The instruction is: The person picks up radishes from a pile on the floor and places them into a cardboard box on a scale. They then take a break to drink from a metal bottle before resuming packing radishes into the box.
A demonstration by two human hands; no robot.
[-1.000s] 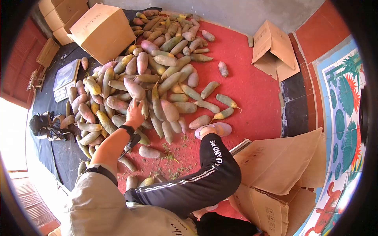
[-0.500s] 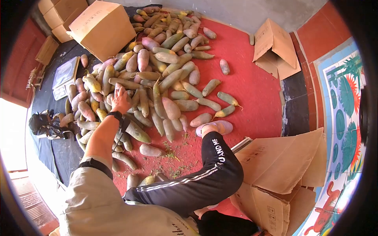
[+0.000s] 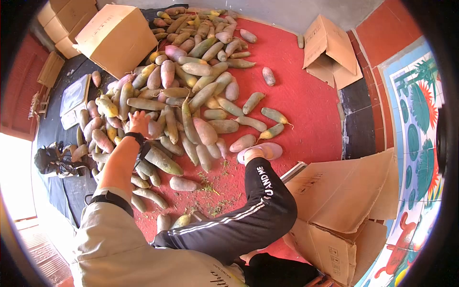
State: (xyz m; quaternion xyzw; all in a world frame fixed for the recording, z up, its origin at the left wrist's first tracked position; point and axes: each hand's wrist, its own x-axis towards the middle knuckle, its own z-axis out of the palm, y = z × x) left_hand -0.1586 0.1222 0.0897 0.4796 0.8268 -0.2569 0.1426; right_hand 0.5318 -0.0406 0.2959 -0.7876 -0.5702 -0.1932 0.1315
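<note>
My left hand (image 3: 138,123) reaches palm-down onto a large heap of long radishes (image 3: 167,72), its fingers somewhat spread over them. Nothing is visibly gripped, though the palm side is hidden. Just right of the fingers is a greyish-pink radish (image 3: 156,127). A thick green radish (image 3: 163,160) lies below the wrist. The radishes are green, yellowish or pink, and some have soil on them. My right hand cannot be made out.
A closed cardboard box (image 3: 114,38) stands behind the heap. An open carton (image 3: 330,52) lies at the far right, and larger cartons (image 3: 334,196) stand beside my bent leg (image 3: 239,215). A flat scale-like device (image 3: 75,98) and a black strapped item (image 3: 60,159) are at left.
My left hand has shifted slightly left and lower over the heap, and its fingers look less stretched. The view has also moved a little. No radish has visibly been lifted.
</note>
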